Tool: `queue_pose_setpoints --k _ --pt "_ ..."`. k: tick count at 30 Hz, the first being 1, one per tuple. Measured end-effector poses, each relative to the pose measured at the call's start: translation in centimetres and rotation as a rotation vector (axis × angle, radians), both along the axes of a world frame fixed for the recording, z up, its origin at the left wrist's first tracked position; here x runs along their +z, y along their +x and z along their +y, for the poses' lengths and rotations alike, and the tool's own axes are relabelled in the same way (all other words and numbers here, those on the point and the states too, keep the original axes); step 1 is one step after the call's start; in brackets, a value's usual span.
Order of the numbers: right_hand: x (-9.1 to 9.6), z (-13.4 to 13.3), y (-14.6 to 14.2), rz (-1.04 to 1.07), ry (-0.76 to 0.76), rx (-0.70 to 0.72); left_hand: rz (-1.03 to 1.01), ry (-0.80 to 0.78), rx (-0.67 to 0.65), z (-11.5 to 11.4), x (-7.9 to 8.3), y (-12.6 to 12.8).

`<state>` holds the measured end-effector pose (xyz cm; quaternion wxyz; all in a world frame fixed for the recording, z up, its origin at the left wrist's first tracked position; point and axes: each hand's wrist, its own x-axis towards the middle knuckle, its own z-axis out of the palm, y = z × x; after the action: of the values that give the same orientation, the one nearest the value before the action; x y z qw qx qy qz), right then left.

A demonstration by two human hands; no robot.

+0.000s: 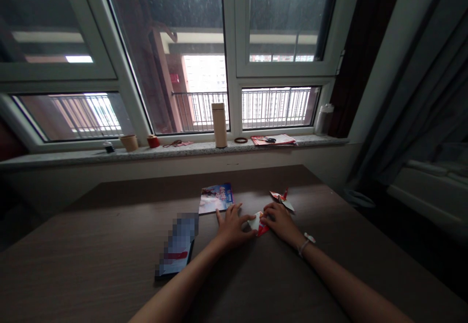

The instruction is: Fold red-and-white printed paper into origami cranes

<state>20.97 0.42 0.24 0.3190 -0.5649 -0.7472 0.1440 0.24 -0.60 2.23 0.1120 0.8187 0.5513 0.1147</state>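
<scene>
On the brown table (109,245), a small red and white piece of folded paper (258,224) lies between my two hands. My left hand (231,226) rests on the table at its left side, fingers spread, thumb and fingertips pressing the paper's edge. My right hand (279,220) covers its right side with fingers curled down onto it. Just beyond my right hand stands a finished folded paper figure (282,199) in red and white.
A colourful printed sheet (215,198) lies beyond my left hand. A dark phone-like slab (177,245) lies left of my arm. The window sill carries a tall beige flask (220,125), a cup (129,142), a red pot (153,141) and red papers (273,140).
</scene>
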Motion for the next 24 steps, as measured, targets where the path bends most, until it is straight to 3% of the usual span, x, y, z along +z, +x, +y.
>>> queue_pose_setpoints --k 24 --pt "0.22 -0.23 -0.23 -0.012 0.001 -0.016 0.035 -0.055 -0.064 0.18 0.26 -0.32"
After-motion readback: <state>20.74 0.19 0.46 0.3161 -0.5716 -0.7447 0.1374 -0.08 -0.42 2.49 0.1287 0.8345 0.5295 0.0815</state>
